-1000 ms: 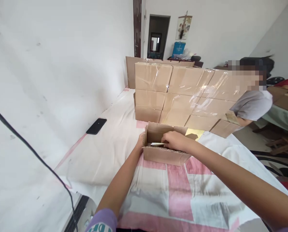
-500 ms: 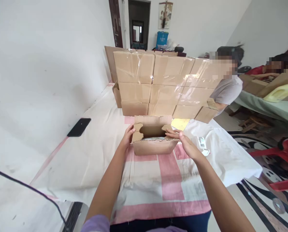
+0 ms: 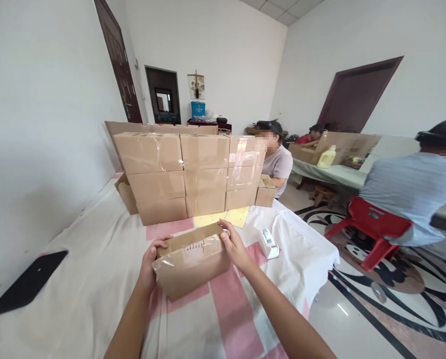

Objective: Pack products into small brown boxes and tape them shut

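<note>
A small brown cardboard box (image 3: 191, 267) is held between both my hands, lifted and tilted toward me above the pink-and-white cloth on the table (image 3: 96, 279). Its flaps look folded down. My left hand (image 3: 150, 261) grips its left end with fingers curled over the top edge. Against its right end, my right hand (image 3: 233, 245) has the thumb on top. Behind it stands a wall of taped cardboard boxes (image 3: 185, 172), three rows high.
A black phone (image 3: 26, 283) lies at the table's left. A white tape dispenser (image 3: 268, 243) and yellow sheets (image 3: 223, 218) lie right of the box. One person sits behind the stack, another on a red chair (image 3: 372, 229) at right, a third farther back.
The box's flaps went from open to folded down, and both hands lifted and tilted it. My head rose and turned right, bringing the room's right side into view.
</note>
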`<state>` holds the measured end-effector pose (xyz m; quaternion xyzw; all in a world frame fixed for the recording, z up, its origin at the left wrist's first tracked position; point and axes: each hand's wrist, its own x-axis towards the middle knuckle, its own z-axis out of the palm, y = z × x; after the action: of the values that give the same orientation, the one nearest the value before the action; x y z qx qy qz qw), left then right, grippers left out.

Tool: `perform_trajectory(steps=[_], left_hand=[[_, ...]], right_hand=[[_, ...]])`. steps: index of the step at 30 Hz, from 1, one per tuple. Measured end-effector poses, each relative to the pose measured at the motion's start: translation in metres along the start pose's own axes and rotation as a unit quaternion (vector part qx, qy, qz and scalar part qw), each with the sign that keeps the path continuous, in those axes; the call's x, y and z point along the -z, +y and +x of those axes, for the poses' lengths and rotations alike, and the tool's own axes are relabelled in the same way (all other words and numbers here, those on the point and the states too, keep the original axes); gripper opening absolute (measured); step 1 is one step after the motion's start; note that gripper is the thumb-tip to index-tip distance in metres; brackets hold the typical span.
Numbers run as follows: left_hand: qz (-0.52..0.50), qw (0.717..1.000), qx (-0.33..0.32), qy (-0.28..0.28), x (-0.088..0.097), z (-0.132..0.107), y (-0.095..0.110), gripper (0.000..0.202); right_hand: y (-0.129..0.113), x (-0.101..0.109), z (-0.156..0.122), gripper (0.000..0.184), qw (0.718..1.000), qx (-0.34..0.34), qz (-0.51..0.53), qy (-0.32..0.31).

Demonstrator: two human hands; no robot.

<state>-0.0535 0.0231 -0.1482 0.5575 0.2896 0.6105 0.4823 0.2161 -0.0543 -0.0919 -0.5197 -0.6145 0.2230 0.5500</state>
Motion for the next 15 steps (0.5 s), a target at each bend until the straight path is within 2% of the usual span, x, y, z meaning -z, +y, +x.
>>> perform_trajectory(steps=[2,5,10,15], left_hand=[[0.012,1.0,-0.012,-0.018,0.0,-0.001,0.0,0.043],[0.05,0.998,-0.014,-0.037,0.0,-0.004,0.006,0.03],[0.1,0.994,0.013,-0.048,0.0,-0.006,0.015,0.021],[0.213,0.973,-0.084,-0.027,0.007,-0.004,0.015,0.023]], right_hand=[[0.001,-0.004,0.005,0.05,0.997,-0.07,0.015,0.0],[0.001,-0.005,0.011,0.057,0.988,-0.15,0.027,-0.016],[0.008,-0.005,0.016,0.054,0.987,-0.159,0.031,-0.009],[0.013,-0.008,0.02,0.044,0.987,-0.161,-0.003,0.013]])
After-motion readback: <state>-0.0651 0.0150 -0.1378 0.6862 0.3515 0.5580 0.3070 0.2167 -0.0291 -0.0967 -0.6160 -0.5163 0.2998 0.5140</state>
